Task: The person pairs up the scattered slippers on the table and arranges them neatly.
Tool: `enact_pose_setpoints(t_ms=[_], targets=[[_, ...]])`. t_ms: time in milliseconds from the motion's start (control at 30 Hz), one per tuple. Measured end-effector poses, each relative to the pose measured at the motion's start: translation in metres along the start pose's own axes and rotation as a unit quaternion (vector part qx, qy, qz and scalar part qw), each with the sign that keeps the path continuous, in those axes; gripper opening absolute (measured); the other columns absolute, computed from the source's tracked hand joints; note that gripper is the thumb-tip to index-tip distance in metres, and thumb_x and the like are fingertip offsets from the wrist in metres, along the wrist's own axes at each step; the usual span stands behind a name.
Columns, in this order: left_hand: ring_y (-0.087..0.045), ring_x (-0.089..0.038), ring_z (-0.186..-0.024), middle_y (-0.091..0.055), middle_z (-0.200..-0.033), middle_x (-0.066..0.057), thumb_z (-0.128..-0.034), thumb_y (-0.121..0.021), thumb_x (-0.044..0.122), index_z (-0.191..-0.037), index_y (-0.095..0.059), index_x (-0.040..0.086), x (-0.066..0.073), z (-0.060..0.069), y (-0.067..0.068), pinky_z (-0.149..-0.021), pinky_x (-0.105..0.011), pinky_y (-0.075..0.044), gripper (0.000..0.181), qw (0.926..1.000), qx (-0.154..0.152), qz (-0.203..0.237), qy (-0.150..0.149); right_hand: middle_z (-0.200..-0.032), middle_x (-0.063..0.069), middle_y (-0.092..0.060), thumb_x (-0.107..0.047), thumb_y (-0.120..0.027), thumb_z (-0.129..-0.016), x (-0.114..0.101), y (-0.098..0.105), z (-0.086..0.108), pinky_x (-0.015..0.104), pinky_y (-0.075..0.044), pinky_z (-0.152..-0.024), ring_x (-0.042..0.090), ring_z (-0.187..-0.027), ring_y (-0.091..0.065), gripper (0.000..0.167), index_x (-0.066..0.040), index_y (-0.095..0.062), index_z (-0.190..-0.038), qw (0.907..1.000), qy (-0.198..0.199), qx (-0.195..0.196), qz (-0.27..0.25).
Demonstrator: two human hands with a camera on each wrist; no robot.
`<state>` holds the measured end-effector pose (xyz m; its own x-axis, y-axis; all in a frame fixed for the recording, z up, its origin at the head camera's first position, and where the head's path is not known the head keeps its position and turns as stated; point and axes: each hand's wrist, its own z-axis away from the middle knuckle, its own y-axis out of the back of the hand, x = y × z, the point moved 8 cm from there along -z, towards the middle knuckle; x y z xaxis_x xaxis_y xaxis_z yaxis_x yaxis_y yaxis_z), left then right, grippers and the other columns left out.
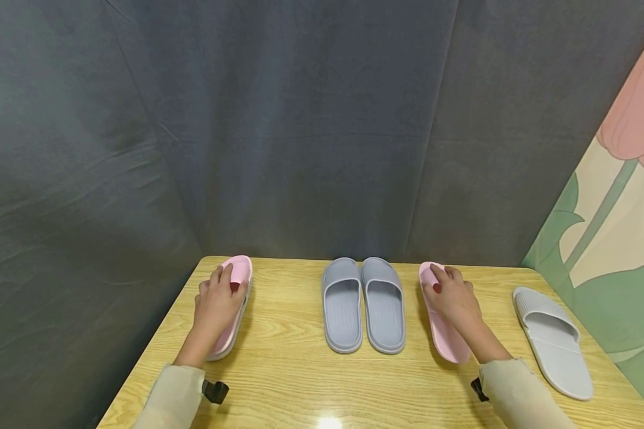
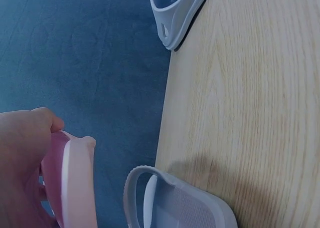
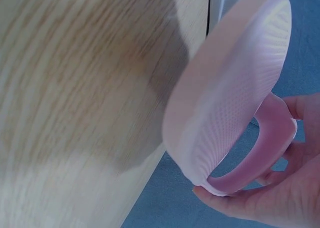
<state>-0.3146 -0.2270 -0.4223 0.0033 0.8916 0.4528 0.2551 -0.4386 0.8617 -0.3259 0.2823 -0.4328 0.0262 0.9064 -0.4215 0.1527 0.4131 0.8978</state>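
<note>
At the table's left side, my left hand (image 1: 217, 301) grips a pink slipper (image 2: 80, 178) by its strap. Beneath it lies a light grey slipper (image 2: 200, 210), mostly covered in the head view; the left wrist view shows the two apart. My right hand (image 1: 456, 298), right of the middle, holds the other pink slipper (image 1: 446, 336) by the strap, thumb and fingers at its edges. In the right wrist view this slipper is tilted and casts a shadow on the wood. Between the hands, a pair of blue-grey slippers (image 1: 343, 316) lies side by side, toes toward the curtain.
Another light grey slipper (image 1: 560, 351) lies at an angle near the right edge of the wooden table (image 1: 284, 387). A dark curtain (image 1: 311, 131) hangs behind and to the left. On the right stands a wall with painted flowers (image 1: 612, 268).
</note>
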Motion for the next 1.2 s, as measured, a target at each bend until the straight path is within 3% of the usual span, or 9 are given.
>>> enact_pose_setpoints(t_ms=[467, 1200], targets=[[-0.033, -0.055, -0.135, -0.028, -0.16, -0.025, -0.1027, -0.049, 0.047, -0.156, -0.032, 0.007, 0.011, 0.005, -0.002, -0.103, -0.072, -0.029, 0.069, 0.9999, -0.008, 0.01, 0.003, -0.15, 0.035, -0.032, -0.033, -0.052, -0.1, -0.007, 0.005, 0.002, 0.071, -0.042, -0.092, 0.066, -0.121, -0.041, 0.059, -0.005, -0.042, -0.151, 0.9996, 0.019, 0.02, 0.001], [-0.036, -0.055, -0.134, -0.03, -0.159, -0.026, -0.1026, -0.05, 0.046, -0.157, -0.032, 0.006, 0.027, 0.007, -0.006, -0.103, -0.071, -0.032, 0.07, 0.9999, -0.007, 0.012, -0.009, -0.151, 0.035, -0.031, -0.033, -0.053, -0.1, -0.009, 0.005, 0.002, 0.071, -0.043, -0.093, 0.065, -0.122, -0.04, 0.06, -0.006, -0.042, -0.152, 0.9998, 0.014, 0.014, 0.002]])
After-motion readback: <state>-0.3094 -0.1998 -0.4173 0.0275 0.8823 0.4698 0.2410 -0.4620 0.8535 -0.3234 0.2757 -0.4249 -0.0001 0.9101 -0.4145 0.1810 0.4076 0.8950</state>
